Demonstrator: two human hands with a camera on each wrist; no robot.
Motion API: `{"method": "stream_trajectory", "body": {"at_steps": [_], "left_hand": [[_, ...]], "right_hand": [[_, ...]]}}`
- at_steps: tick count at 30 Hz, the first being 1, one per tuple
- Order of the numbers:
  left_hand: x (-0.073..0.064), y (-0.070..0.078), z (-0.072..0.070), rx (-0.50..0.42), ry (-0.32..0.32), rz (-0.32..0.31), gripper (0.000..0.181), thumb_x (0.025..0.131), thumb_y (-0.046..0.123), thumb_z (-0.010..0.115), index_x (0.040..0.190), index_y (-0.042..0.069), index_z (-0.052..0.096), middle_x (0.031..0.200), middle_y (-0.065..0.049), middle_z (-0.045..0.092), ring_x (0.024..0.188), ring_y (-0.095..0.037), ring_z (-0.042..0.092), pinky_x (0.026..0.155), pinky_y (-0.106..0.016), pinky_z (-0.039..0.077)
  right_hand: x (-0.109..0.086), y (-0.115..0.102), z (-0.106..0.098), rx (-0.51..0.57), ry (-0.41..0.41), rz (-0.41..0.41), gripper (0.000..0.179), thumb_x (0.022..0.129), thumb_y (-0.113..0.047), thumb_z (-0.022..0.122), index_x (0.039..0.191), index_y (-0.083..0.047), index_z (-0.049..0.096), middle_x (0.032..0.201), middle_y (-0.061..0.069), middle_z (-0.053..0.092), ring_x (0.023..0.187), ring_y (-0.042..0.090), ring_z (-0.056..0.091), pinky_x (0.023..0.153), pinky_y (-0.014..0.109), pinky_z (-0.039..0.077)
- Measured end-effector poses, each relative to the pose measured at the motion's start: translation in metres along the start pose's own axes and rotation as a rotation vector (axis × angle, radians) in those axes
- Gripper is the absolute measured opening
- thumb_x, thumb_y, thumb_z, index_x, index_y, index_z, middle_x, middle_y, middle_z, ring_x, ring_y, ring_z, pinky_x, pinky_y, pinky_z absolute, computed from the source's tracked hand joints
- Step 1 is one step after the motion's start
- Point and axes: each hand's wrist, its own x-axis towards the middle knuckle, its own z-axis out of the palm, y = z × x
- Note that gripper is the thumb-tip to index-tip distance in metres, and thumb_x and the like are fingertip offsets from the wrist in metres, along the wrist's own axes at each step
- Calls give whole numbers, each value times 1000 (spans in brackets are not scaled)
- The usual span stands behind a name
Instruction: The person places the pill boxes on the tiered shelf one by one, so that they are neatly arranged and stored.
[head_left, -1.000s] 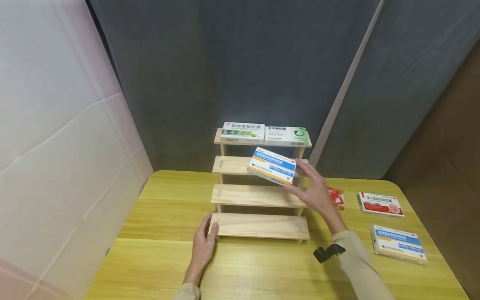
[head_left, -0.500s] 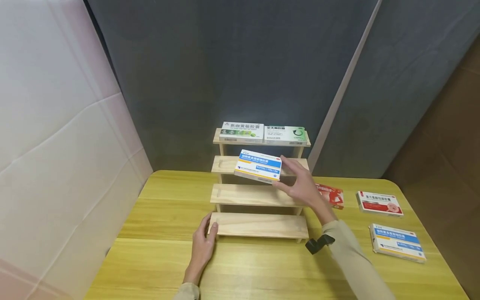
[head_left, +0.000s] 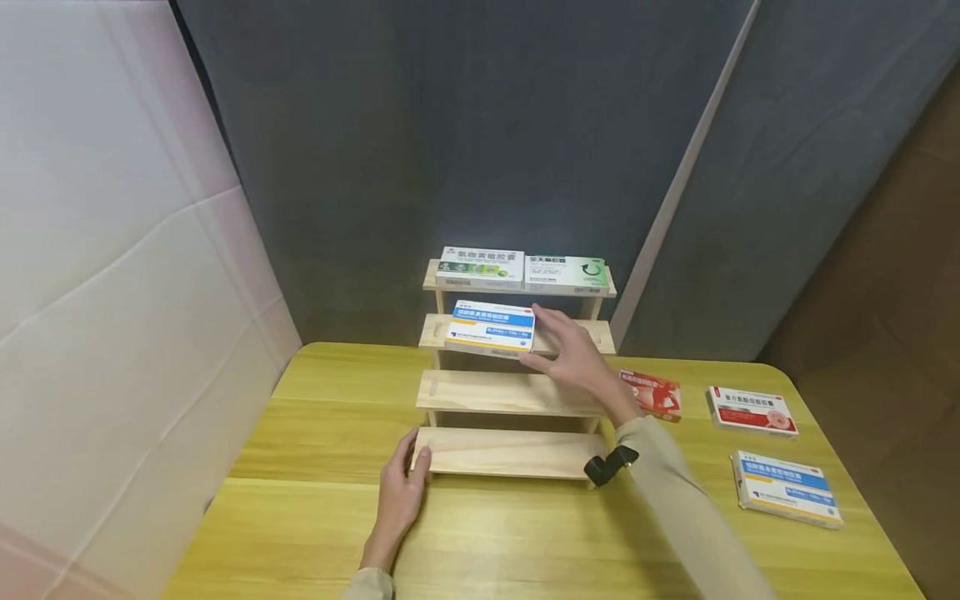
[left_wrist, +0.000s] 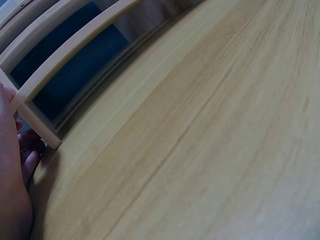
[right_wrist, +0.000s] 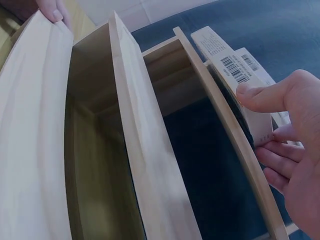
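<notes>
My right hand pinches a white-and-blue medicine box by its right end, thumb at the front and fingers behind. The box lies over the left part of the second shelf from the top of a stepped wooden rack. In the right wrist view the thumb presses the barcoded side of the medicine box. My left hand grips the left end of the lowest shelf, thumb on top. The left wrist view shows only part of that left hand at the rack's corner.
Two green-and-white medicine boxes sit side by side on the top shelf. Right of the rack lie a red box, a red-and-white box and another white-and-blue box. A dark curtain hangs behind the table.
My right hand has carried the medicine box leftward and levelled it over the second shelf. More of the red box shows now. The left hand keeps its grip on the rack.
</notes>
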Motion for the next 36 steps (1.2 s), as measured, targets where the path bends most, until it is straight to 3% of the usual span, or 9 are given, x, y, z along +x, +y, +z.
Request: {"method": "stream_trajectory", "body": {"at_steps": [6, 13, 21, 30, 36], "left_hand": [[0, 0, 0, 2, 13, 9, 44, 105, 18, 56, 144, -1, 52, 136, -19, 64, 133, -34, 56, 109, -8, 33], [-1, -1, 1, 2, 9, 4, 44, 105, 18, 55, 144, -1, 52, 136, -20, 64, 133, -34, 57, 115, -28, 37], [-1, 0, -2, -8, 5, -5, 45, 105, 19, 56, 145, -2, 50, 137, -21, 63, 134, -35, 55, 111, -12, 33], [-1, 0, -1, -2, -8, -11, 45, 106, 19, 55, 145, -1, 50, 139, -20, 62, 136, -34, 53, 117, -30, 34], [0, 1, -1, -12, 0, -11, 44, 105, 18, 55, 145, 0, 51, 138, -20, 63, 136, -34, 54, 113, -13, 32]], "right_hand": [[10, -7, 5, -7, -40, -10, 90, 88, -37, 77, 158, -4, 31, 161, 17, 38, 146, 39, 39, 122, 59, 30], [16, -10, 11, -13, -68, -5, 90, 89, -33, 76, 158, -1, 29, 159, 21, 38, 144, 41, 41, 121, 57, 32], [22, -11, 14, -40, -62, 14, 88, 90, -33, 75, 159, -2, 29, 161, 20, 36, 147, 40, 38, 123, 56, 29], [22, -7, 14, -28, -81, -14, 85, 93, -28, 73, 159, -2, 26, 164, 18, 30, 151, 37, 31, 127, 49, 24], [23, -7, 11, -31, -92, -33, 83, 94, -26, 72, 158, 2, 26, 164, 20, 30, 151, 38, 31, 127, 49, 24]]}}
